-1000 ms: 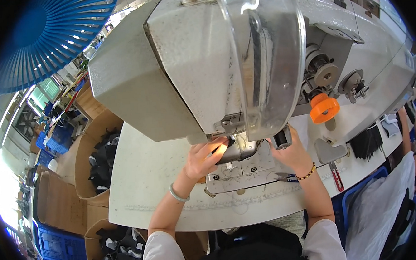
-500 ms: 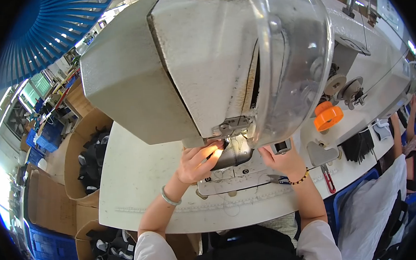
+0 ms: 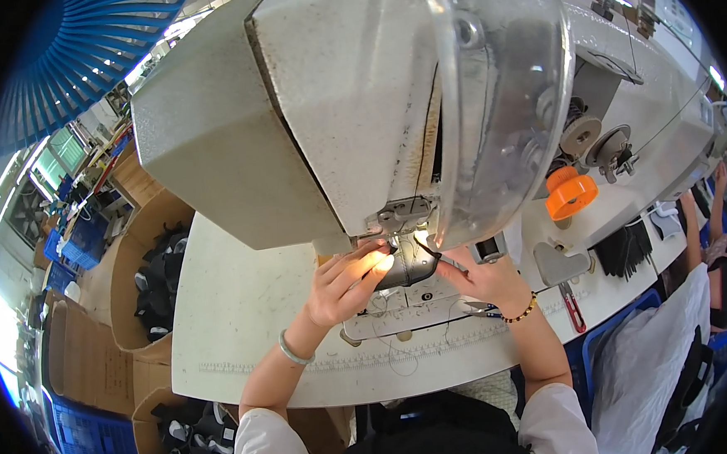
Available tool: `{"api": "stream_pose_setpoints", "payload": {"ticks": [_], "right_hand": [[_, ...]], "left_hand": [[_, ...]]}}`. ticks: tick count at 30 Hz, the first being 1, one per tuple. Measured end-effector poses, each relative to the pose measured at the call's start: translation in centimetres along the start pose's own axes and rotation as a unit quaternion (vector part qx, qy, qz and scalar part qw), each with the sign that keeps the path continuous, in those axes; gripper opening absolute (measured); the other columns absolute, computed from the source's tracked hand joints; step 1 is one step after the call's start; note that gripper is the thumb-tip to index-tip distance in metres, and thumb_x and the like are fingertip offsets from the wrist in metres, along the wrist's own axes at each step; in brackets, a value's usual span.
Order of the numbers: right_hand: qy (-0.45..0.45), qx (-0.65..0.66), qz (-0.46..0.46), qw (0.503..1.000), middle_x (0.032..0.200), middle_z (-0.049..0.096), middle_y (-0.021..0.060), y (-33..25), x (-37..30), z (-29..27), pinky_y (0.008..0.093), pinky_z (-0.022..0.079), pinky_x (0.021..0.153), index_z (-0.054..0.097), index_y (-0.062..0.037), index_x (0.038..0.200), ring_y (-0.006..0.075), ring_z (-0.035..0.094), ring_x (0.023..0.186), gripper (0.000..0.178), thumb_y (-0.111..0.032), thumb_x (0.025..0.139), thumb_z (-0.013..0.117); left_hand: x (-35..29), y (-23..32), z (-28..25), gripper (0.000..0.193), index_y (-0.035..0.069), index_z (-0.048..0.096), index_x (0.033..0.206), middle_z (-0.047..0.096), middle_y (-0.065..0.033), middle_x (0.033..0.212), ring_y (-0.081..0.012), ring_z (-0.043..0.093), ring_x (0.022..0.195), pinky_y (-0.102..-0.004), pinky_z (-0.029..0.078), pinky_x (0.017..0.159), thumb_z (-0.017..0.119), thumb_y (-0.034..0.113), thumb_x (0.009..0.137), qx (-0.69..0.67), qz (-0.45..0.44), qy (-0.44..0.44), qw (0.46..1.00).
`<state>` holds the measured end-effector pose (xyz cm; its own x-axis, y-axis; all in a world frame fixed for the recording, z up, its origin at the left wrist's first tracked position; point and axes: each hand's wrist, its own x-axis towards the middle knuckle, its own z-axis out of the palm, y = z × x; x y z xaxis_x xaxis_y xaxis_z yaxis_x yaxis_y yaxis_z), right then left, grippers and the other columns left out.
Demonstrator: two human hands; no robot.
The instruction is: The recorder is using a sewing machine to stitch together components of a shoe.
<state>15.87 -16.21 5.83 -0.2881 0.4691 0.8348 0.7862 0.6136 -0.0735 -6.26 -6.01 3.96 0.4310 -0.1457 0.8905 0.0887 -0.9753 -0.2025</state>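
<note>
Dark workpiece sits low beneath the grey sewing machine head, which cuts off its far side, so its full shape cannot be made out. Left hand pinches its left edge, the fingertips partly lost in lamp glare; right hand has thumb and fingers closed on a slim dark strip, its kind unclear, at the workpiece's right side.

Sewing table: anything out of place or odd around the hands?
Only minor untidiness: a loose thread curls over the ruler markings near the table's front edge, and blue-handled snips lie beside the right hand. I see no obvious spill or damage.
</note>
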Motion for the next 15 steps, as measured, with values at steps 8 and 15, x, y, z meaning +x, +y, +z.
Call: {"api": "stream_pose_setpoints", "payload": {"ticks": [8,15], "right_hand": [[0.004,0.058,0.029,0.998,0.083,0.058,0.0069,0.38,0.01,-0.08,0.0398,0.046,0.071,0.061,-0.0046,0.088,0.0286,0.056,0.080,0.030,-0.017,0.065,0.076],[0.023,0.075,0.039,0.996,0.078,0.057,0.0070,0.82,-0.50,0.49,0.0385,0.044,0.064,0.060,-0.0050,0.079,0.0278,0.056,0.071,0.031,-0.014,0.055,0.076]], "left_hand": [[0.50,0.36,-0.10,0.025,0.002,0.066,0.092,0.068,-0.0095,0.091,-0.0267,0.070,0.087,-0.0273,0.056,0.058,0.064,-0.004,0.068,-0.005,-0.003,-0.002,1.000],[0.49,0.28,-0.34,0.022,0.002,0.067,0.087,0.068,-0.0085,0.089,-0.0252,0.071,0.084,-0.0240,0.050,0.050,0.065,-0.004,0.066,0.023,0.013,-0.005,1.000]]}}
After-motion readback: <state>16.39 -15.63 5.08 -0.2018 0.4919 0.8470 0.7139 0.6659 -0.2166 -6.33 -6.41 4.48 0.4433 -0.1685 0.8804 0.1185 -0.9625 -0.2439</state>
